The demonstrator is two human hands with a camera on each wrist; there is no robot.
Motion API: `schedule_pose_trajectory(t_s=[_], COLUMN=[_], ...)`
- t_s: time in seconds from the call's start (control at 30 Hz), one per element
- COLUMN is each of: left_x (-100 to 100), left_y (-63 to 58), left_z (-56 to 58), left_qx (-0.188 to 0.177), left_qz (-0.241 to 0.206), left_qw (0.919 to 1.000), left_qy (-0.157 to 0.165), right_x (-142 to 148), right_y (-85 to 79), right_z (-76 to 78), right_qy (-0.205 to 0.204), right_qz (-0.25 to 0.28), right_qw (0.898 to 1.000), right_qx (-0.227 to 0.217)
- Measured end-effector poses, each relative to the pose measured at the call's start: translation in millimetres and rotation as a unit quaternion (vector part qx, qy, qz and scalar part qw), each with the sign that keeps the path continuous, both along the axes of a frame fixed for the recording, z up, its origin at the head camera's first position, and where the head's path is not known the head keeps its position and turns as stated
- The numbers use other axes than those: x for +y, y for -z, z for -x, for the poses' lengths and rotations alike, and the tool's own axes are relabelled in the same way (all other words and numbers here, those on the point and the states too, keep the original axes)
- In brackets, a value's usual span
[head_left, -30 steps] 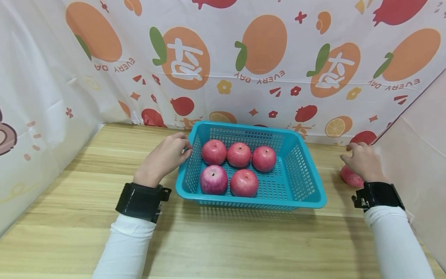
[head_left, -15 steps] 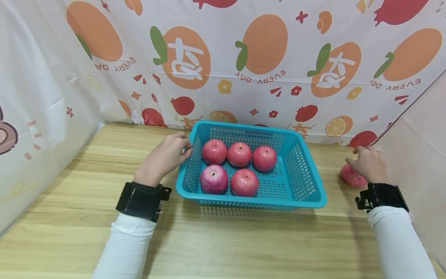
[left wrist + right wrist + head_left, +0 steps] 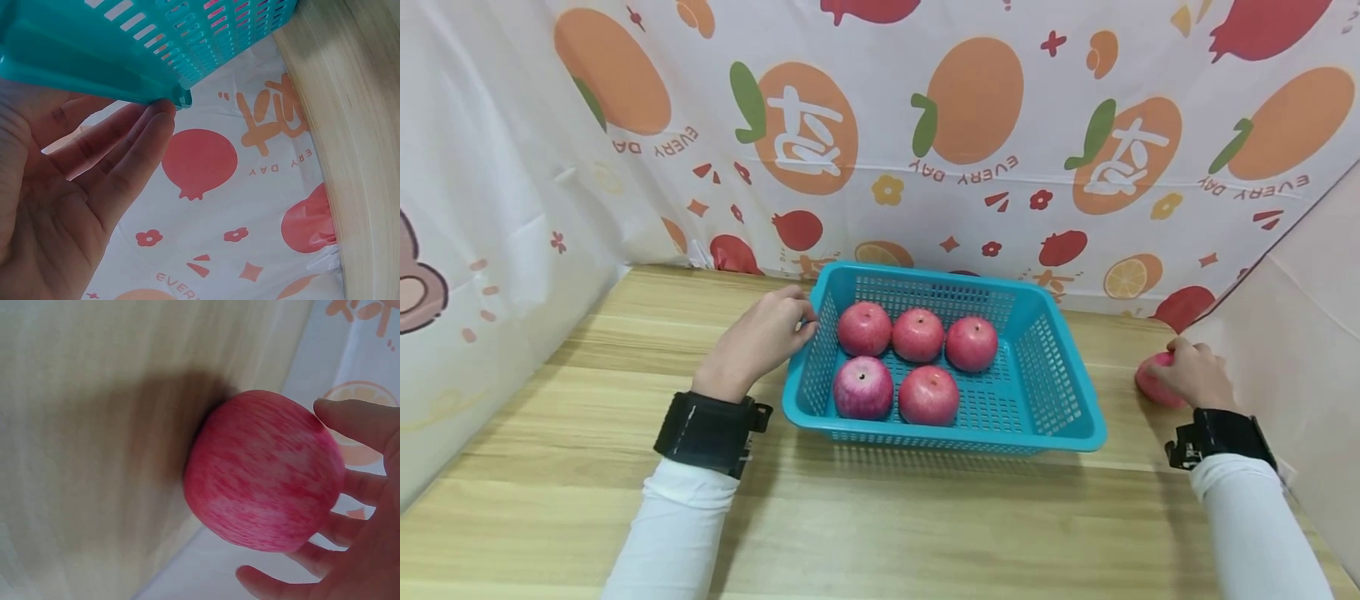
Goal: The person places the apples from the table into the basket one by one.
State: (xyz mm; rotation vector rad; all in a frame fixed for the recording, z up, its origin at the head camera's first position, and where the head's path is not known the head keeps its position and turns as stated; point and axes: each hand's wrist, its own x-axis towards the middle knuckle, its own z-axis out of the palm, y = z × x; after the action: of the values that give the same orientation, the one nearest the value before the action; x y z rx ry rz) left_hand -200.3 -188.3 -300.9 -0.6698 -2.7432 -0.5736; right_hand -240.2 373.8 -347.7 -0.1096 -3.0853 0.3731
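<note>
My left hand (image 3: 766, 337) holds the left rim of a turquoise perforated plastic basket (image 3: 940, 439). In the left wrist view, the fingertips meet the edge of that rim, and part of the hand is hidden behind it. Several red apples (image 3: 927, 395) sit inside the basket in two rows, one of them a darker purplish apple (image 3: 862, 388). At the far right, another red apple (image 3: 262, 472) lies on the table. My right hand (image 3: 1204, 377) grips it from above. The right wrist view shows the thumb at one side and fingers reaching behind, with one finger standing off the apple.
The light wooden table (image 3: 880, 525) carries everything. A white fruit-printed curtain (image 3: 880, 225) hangs right behind the basket and runs along the left. A pale wall panel (image 3: 1300, 333) stands close beside my right hand.
My right hand has come down and slightly right onto the lone apple, and its fingers have closed around it. My left hand and the basket have stayed in place.
</note>
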Motion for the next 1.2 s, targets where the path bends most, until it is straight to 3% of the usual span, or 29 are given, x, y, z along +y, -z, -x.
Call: schedule_pose_trajectory(t_s=[0.37,1.2], left_x=[-1,1], left_y=[0.6,3.4], left_z=[0.0,1.8], left_qx=[0.009,0.027], left_qz=[-0.001,0.002], left_qw=[1.0,0.9996], left_qy=[0.004,0.006], right_x=[4,4], right_y=[10.2,19.5], right_z=[0.0,1.0], right_qy=[-0.017,0.02], right_qz=[0.014,-0.007], right_qw=[0.998,0.998], right_qx=[-0.06,-0.059])
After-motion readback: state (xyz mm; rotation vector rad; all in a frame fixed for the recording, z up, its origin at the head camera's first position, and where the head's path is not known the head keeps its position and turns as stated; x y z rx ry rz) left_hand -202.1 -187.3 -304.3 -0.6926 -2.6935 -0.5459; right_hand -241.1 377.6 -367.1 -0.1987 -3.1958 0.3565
